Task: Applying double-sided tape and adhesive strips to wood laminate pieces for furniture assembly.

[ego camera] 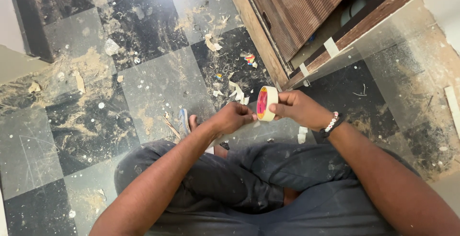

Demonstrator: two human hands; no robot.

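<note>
The right hand [299, 109] grips the upright tape roll [266, 103] while the left hand's [233, 117] fingertips pinch at its near edge.

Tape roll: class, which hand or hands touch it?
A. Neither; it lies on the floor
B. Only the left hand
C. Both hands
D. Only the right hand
C: the right hand grips the tape roll, and the left hand touches its edge, above the floor.

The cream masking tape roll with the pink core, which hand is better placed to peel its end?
Probably left: the left hand pinches at the roll's edge, while the right hand grips and steadies it.
</note>
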